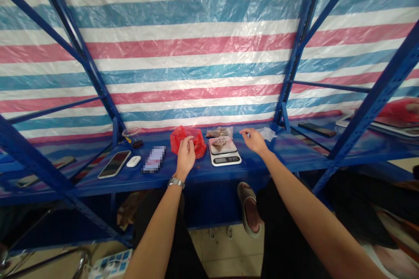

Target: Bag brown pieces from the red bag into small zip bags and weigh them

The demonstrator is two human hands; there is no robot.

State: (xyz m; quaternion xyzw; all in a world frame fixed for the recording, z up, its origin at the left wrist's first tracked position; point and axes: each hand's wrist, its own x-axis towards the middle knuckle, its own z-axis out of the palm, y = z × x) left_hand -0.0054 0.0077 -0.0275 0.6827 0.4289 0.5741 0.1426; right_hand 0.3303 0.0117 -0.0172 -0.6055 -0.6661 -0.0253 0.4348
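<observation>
My left hand (186, 156), with a metal watch (176, 182) at its wrist, is over the red plastic bag (176, 137). Its fingers are bent close together at the bag's mouth, and whatever they hold is hidden. Just right of the bag stands a white digital kitchen scale (213, 157). A small clear packet with brownish contents (220, 141) lies on its plate. My right hand (255, 141) hovers right of the scale, fingers loosely bent and thumb apart, with nothing visible in it. Behind the scale is another clear bag with brown contents (214, 132).
Clear plastic bags (267, 133) lie behind my right hand. On the left are a phone (114, 165), a white earbud case (133, 161), a blurred-out phone (154, 159) and a clear cup (132, 136). Blue rack posts (369, 91) flank the shelf. Another person's hand (413, 107) is far right.
</observation>
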